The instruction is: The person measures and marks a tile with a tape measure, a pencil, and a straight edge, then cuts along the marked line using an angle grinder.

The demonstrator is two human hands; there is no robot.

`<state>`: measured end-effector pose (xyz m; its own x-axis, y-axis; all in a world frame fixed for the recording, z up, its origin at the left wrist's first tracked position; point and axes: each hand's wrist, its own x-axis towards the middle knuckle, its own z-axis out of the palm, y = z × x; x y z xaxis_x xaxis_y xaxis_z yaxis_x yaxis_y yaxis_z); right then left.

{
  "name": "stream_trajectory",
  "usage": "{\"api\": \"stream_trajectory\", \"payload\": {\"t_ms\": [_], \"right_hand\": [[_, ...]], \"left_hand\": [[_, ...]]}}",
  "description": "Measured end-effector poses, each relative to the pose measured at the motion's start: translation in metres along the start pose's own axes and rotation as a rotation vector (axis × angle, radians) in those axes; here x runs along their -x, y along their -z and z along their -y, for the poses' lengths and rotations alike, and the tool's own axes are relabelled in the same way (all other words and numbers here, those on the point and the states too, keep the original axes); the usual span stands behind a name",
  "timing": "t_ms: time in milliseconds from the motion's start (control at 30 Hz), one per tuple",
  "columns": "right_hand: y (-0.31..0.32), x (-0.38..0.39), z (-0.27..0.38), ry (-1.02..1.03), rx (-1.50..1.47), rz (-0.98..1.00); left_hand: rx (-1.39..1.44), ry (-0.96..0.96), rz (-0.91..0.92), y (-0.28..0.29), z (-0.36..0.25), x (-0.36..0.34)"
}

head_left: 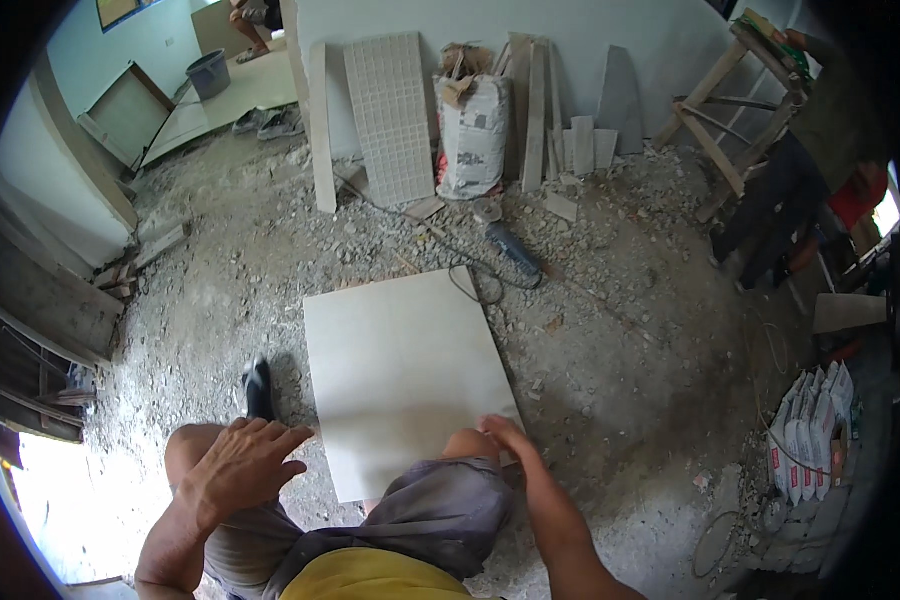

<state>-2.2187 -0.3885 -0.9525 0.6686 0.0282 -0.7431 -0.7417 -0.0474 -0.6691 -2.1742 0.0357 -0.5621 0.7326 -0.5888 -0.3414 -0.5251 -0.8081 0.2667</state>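
I find the pale slab [400, 360] flat on the floor [610, 370], apparently whole; I judge work on it barely begun; the grinder [513, 253] lies unheld beyond; left hand [247, 465]: fingers loosely spread; right hand [504, 432]: grip I cannot tell.

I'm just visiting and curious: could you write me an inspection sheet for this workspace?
Surface: grey ground, uneven and strewn with rubble.
Job's things: a pale square panel lies flat before the person.
Clutter: a power tool, apparently a grinder, on the ground; a white sack and a grid-backed slab by the wall.
Hands: left hand empty above the left thigh, fingers apart; right hand by the right knee, grip and contact unclear.
Cables: a dark cord trails near the tool, looping by the panel's far right corner.
Surroundings: another person beside a wooden trestle; stacked bags at right.
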Motion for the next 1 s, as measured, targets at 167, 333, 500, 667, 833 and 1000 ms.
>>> {"api": "stream_trajectory", "payload": {"t_ms": [167,333,500,667,833,1000], "right_hand": [[0.042,-0.092,0.051,0.004,0.452,-0.223],[0.071,-0.176,0.133,0.167,0.886,-0.572],[0.143,-0.237,0.218,0.259,0.990,-0.901],[0.142,-0.328,0.268,0.266,1.094,-0.968],[0.210,-0.351,0.277,0.262,1.083,-0.970],[0.138,-0.376,0.267,0.078,1.097,-0.914]], "left_hand": [[0.029,0.093,0.045,-0.014,0.051,-0.027],[0.085,0.109,0.223,-0.026,0.092,-0.067],[0.342,0.054,0.317,-0.002,0.138,-0.085],[0.214,0.452,0.250,0.009,0.170,-0.077],[0.389,0.496,0.241,0.014,0.215,-0.076],[0.357,0.693,0.346,0.021,0.207,-0.093]]}}
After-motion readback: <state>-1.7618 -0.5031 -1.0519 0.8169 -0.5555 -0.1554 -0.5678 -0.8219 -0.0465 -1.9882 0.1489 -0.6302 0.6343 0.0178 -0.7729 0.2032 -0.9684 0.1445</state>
